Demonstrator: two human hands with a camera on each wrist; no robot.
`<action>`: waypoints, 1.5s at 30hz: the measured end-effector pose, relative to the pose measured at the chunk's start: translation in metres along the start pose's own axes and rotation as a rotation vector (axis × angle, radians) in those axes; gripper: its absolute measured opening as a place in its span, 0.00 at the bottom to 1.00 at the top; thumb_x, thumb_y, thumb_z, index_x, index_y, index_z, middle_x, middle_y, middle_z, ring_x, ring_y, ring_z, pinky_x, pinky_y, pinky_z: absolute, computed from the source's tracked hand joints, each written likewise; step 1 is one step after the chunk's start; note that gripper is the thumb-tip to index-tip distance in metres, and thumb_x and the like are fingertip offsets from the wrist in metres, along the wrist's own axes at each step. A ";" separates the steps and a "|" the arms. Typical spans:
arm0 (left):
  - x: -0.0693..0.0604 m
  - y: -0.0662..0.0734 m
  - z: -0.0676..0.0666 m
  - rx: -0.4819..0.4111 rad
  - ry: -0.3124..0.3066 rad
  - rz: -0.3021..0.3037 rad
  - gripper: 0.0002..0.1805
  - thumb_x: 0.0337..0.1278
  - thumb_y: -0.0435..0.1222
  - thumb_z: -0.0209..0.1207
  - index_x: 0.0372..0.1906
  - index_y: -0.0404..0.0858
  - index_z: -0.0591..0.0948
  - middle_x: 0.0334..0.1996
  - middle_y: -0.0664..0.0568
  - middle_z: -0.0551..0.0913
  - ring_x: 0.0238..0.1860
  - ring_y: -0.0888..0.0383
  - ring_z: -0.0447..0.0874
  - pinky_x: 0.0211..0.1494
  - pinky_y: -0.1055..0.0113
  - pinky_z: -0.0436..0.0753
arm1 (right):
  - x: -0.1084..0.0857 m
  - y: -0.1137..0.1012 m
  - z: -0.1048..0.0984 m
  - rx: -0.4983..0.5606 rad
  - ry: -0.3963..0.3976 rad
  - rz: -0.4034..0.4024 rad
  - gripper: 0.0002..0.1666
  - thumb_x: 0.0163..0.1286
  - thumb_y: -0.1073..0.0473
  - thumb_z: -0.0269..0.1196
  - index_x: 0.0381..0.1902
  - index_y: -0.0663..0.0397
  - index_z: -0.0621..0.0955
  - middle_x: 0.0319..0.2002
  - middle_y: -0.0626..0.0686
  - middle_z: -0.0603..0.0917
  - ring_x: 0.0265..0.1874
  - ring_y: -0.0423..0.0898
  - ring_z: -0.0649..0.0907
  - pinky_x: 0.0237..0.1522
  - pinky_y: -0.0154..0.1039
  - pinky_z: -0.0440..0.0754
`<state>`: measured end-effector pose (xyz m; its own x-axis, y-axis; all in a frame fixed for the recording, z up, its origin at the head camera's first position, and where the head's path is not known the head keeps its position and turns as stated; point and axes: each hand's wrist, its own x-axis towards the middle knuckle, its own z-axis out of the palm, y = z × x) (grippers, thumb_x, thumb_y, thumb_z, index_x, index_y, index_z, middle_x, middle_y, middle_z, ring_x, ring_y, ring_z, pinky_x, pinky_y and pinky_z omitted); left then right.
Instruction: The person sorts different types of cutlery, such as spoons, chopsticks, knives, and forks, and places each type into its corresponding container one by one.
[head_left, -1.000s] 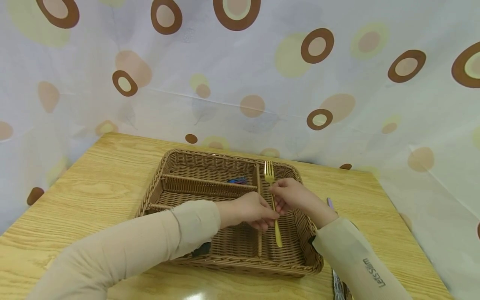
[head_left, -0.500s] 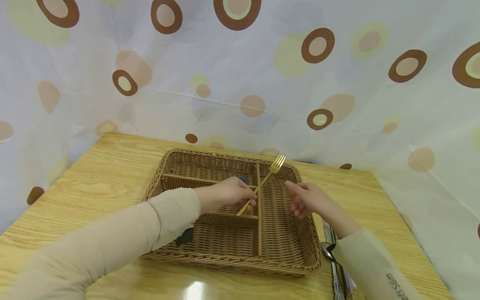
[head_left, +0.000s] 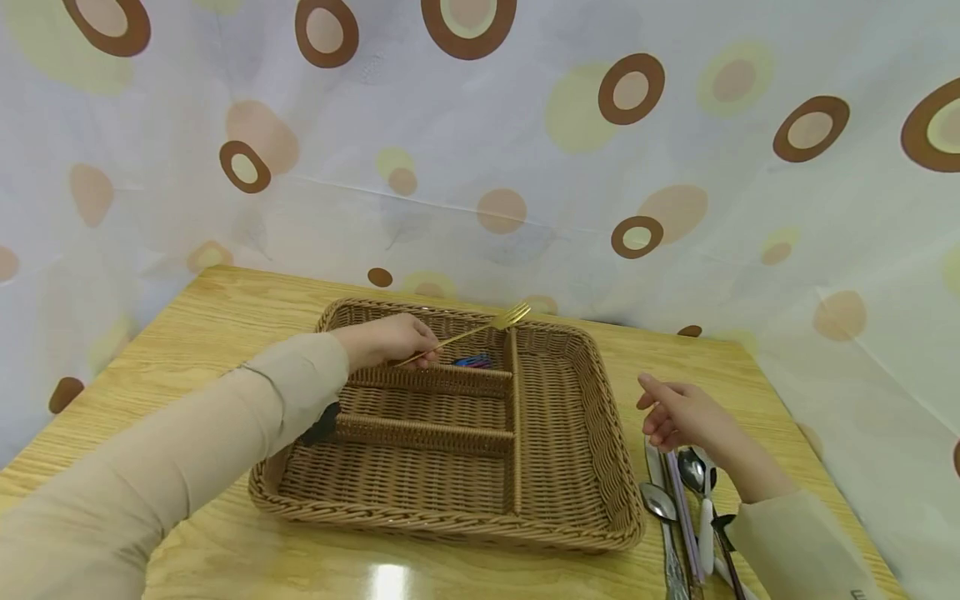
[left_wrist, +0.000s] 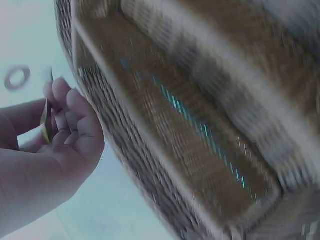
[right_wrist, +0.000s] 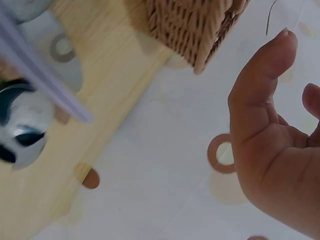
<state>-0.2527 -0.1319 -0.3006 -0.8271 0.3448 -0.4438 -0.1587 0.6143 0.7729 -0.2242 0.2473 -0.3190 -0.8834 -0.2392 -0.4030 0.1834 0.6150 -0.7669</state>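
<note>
In the head view the left hand (head_left: 399, 339) pinches a golden fork (head_left: 480, 330) by its handle, over the back left compartment of a brown wicker basket (head_left: 442, 525); the tines point right and back. The left wrist view shows that hand (left_wrist: 65, 135) with fingers curled round the handle, much of which they hide. To the right of the basket, the right hand (head_left: 686, 417) hovers above the far end of a group of cutlery, holding nothing. In the right wrist view this hand (right_wrist: 275, 145) has its fingers loosely bent.
Blue and red small items (head_left: 474, 361) lie in the back left compartment. Right of the basket are spoons (head_left: 658, 502), a purple stick-like piece (head_left: 684, 517) and a white-handled utensil (head_left: 706, 533). A patterned cloth (head_left: 450, 167) hangs behind the wooden table (head_left: 225, 333).
The fork has gone from the right compartment to the back left in the left hand, its tines turning rightward. My right hand has let go of it and moved right, over the cutlery.
</note>
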 end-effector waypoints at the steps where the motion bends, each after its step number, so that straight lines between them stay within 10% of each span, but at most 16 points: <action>1: 0.001 -0.001 -0.006 0.029 -0.005 -0.006 0.18 0.73 0.33 0.40 0.53 0.27 0.75 0.28 0.54 0.75 0.28 0.62 0.71 0.40 0.67 0.73 | -0.003 0.005 -0.004 0.001 0.010 0.004 0.39 0.74 0.36 0.38 0.50 0.72 0.69 0.20 0.45 0.78 0.18 0.40 0.79 0.28 0.39 0.82; 6: 0.009 -0.008 -0.034 0.181 -0.033 -0.040 0.16 0.72 0.33 0.40 0.50 0.28 0.75 0.28 0.57 0.73 0.30 0.63 0.68 0.46 0.64 0.71 | -0.022 0.038 -0.025 -0.001 0.037 0.024 0.40 0.75 0.37 0.35 0.51 0.74 0.67 0.22 0.46 0.79 0.20 0.40 0.79 0.29 0.39 0.81; 15: 0.010 -0.030 -0.053 0.378 -0.071 -0.152 0.18 0.72 0.35 0.41 0.56 0.31 0.75 0.58 0.40 0.73 0.34 0.58 0.62 0.42 0.62 0.65 | -0.048 0.083 -0.052 0.018 0.023 0.088 0.40 0.75 0.38 0.30 0.50 0.73 0.67 0.24 0.44 0.78 0.23 0.38 0.79 0.29 0.36 0.81; 26: 0.059 -0.079 -0.068 0.413 -0.134 -0.057 0.12 0.69 0.37 0.47 0.38 0.41 0.81 0.31 0.54 0.77 0.32 0.60 0.72 0.41 0.64 0.73 | -0.062 0.100 -0.057 0.026 0.027 0.181 0.45 0.73 0.34 0.29 0.54 0.74 0.66 0.28 0.45 0.79 0.27 0.39 0.79 0.34 0.37 0.81; 30: 0.041 -0.061 -0.054 0.502 -0.124 -0.122 0.14 0.69 0.36 0.43 0.30 0.37 0.76 0.24 0.51 0.70 0.21 0.59 0.58 0.39 0.63 0.68 | -0.063 0.103 -0.057 0.038 0.018 0.181 0.43 0.74 0.34 0.30 0.53 0.72 0.67 0.28 0.44 0.79 0.27 0.40 0.80 0.34 0.38 0.81; 33: 0.027 -0.051 -0.049 0.574 -0.158 -0.157 0.20 0.69 0.40 0.40 0.49 0.28 0.74 0.44 0.36 0.76 0.33 0.51 0.73 0.49 0.59 0.68 | -0.062 0.103 -0.055 0.041 0.010 0.173 0.42 0.74 0.35 0.31 0.53 0.71 0.67 0.28 0.44 0.79 0.27 0.39 0.80 0.34 0.37 0.81; 36: 0.017 -0.049 -0.046 0.606 -0.190 -0.196 0.33 0.70 0.44 0.37 0.71 0.27 0.50 0.72 0.31 0.48 0.68 0.39 0.58 0.69 0.50 0.59 | -0.060 0.101 -0.053 0.029 0.008 0.164 0.42 0.74 0.35 0.31 0.53 0.72 0.67 0.28 0.44 0.79 0.27 0.39 0.80 0.34 0.37 0.81; 38: 0.015 -0.050 -0.045 0.609 -0.201 -0.227 0.34 0.72 0.46 0.36 0.72 0.28 0.47 0.72 0.32 0.43 0.73 0.36 0.41 0.72 0.46 0.52 | -0.059 0.100 -0.052 0.021 0.012 0.163 0.43 0.74 0.35 0.31 0.54 0.74 0.66 0.28 0.45 0.79 0.27 0.40 0.80 0.33 0.37 0.81; 45: 0.009 -0.053 -0.045 0.548 -0.205 -0.256 0.35 0.72 0.47 0.34 0.72 0.29 0.45 0.73 0.32 0.40 0.73 0.36 0.37 0.73 0.46 0.49 | -0.056 0.098 -0.049 0.028 0.007 0.162 0.42 0.74 0.36 0.34 0.54 0.75 0.65 0.27 0.45 0.79 0.25 0.39 0.80 0.32 0.37 0.81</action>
<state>-0.2759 -0.1934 -0.3256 -0.6707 0.2346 -0.7036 0.0063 0.9504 0.3109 -0.1778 0.3577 -0.3476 -0.8443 -0.1330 -0.5191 0.3358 0.6236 -0.7059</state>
